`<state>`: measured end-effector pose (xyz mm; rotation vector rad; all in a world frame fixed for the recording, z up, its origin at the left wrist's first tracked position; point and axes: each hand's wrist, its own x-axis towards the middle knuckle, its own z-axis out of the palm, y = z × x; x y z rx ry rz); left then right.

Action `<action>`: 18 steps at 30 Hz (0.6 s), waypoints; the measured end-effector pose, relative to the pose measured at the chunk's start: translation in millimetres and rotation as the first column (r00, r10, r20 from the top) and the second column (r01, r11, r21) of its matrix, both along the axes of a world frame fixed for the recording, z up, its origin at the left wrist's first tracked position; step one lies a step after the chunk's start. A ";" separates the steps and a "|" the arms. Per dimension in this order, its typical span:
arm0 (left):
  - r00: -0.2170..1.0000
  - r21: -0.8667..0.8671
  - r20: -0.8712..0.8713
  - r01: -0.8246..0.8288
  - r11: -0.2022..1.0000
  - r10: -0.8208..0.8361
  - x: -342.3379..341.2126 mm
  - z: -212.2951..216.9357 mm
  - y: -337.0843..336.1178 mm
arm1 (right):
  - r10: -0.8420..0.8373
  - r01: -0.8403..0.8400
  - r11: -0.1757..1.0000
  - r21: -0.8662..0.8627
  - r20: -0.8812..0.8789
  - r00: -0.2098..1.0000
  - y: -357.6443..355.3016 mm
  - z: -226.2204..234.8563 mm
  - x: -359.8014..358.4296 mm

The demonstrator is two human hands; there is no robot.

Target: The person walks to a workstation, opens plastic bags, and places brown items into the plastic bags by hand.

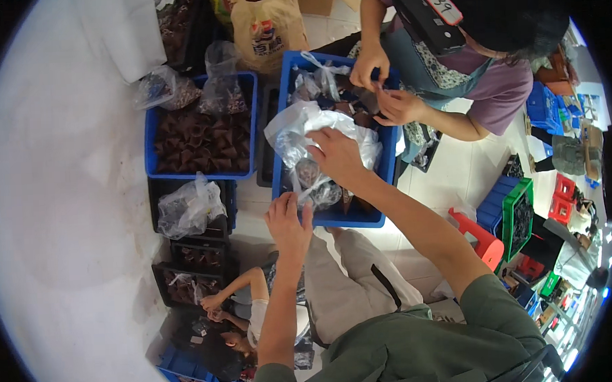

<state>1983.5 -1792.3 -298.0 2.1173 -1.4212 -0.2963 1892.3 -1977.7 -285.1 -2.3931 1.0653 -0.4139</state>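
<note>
Over the near end of a blue plastic crate [334, 219], both of the person's hands work at a clear plastic bag [296, 126] that lies crumpled inside it. The right hand [336, 155] is farther in, its fingers curled down and closed on a fold of the bag's film, with small dark brown pieces [308, 170] showing through the plastic just below the grip. The left hand [288, 222] sits at the crate's near rim, fingers bent together and pinching the bag's lower edge where it hangs toward the rim. More clear bags [315, 81] lie at the far end of the same crate.

At that far end a co-worker in a purple shirt and patterned apron has both hands [382, 85] raised together over the crate, fingertips meeting on something too small to make out.

To the left stands a second blue crate [203, 173] filled with loose dark brown cone-shaped pieces [198, 141], with two knotted clear bags [219, 79] resting on its far edge. Nearer on that side, another filled clear bag [189, 208] lies on a stack of black trays [196, 254]. Right of the person, a red plastic stool [482, 238] stands on the tiled floor beside a green crate [518, 212].
</note>
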 end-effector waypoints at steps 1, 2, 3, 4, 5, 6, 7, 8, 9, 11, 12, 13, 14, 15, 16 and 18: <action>1.000 0.000 0.006 -0.006 1.000 0.006 2.3 1.5 0.4 | 0.006 -0.006 1.000 0.000 0.006 1.000 -3.1 -2.4 13.2; 0.994 0.030 -0.055 -0.090 0.995 0.092 4.4 2.7 1.0 | -0.144 0.140 0.989 -0.054 -0.101 0.984 -6.1 -4.8 25.3; 0.978 0.064 -0.114 -0.171 0.983 0.177 5.8 3.3 0.9 | -0.296 0.276 0.953 -0.123 -0.198 0.934 -9.8 -6.3 33.5; 0.977 0.064 -0.112 -0.177 0.982 0.183 5.7 4.0 -0.2 | -0.305 0.284 0.952 -0.112 -0.291 0.907 -12.5 -15.8 35.3; 0.954 0.010 -0.228 -0.199 0.980 0.196 4.1 4.4 -3.6 | -0.304 0.282 0.952 -0.115 -0.292 0.907 -19.0 -25.6 34.1; 0.918 -0.044 -0.345 -0.224 0.974 0.195 2.4 3.9 -9.0 | -0.281 0.271 0.959 -0.079 -0.348 0.895 -27.8 -35.0 30.4; 0.917 -0.044 -0.348 -0.226 0.973 0.197 5.2 -0.2 -16.4 | -0.251 0.258 0.965 -0.037 -0.400 0.882 -32.5 -41.3 29.5; 0.897 -0.040 -0.351 -0.301 0.953 0.269 11.9 -5.7 -25.8 | -0.206 0.179 0.978 -0.106 -0.371 0.906 -31.7 -40.2 31.3; 0.872 -0.037 -0.358 -0.371 0.928 0.335 18.7 -12.1 -38.6 | -0.200 0.173 0.979 -0.105 -0.373 0.906 -32.2 -38.7 31.2; 0.758 0.070 -0.502 -0.444 0.893 0.416 38.3 -29.0 -72.9 | -0.179 0.161 0.982 -0.096 -0.217 0.960 -36.2 -34.6 26.8; 0.754 0.067 -0.501 -0.455 0.888 0.424 52.0 -37.7 -85.1 | -0.193 0.189 0.979 -0.075 -0.047 0.980 -29.4 -30.3 26.1; 0.733 0.195 -0.526 -0.389 0.900 0.431 63.9 -46.4 -96.4 | -0.185 0.181 0.980 -0.080 -0.047 0.982 -25.4 -27.7 21.9; 0.711 0.317 -0.553 -0.302 0.899 0.434 69.6 -52.2 -104.8 | -0.192 0.193 0.981 -0.018 0.059 0.980 -24.2 -24.0 13.0; 0.709 0.313 -0.558 -0.302 0.900 0.432 73.6 -56.2 -108.1 | -0.202 0.197 0.979 0.047 0.166 0.965 -22.0 -20.1 4.9; 0.704 0.342 -0.545 -0.308 0.888 0.454 75.5 -60.1 -112.0 | -0.226 0.210 0.974 0.087 0.248 0.942 -18.9 -17.1 -4.8; 0.703 0.377 -0.530 -0.305 0.875 0.474 75.1 -59.9 -110.6 | -0.359 0.272 0.904 0.329 0.240 0.902 -8.3 -0.4 -18.6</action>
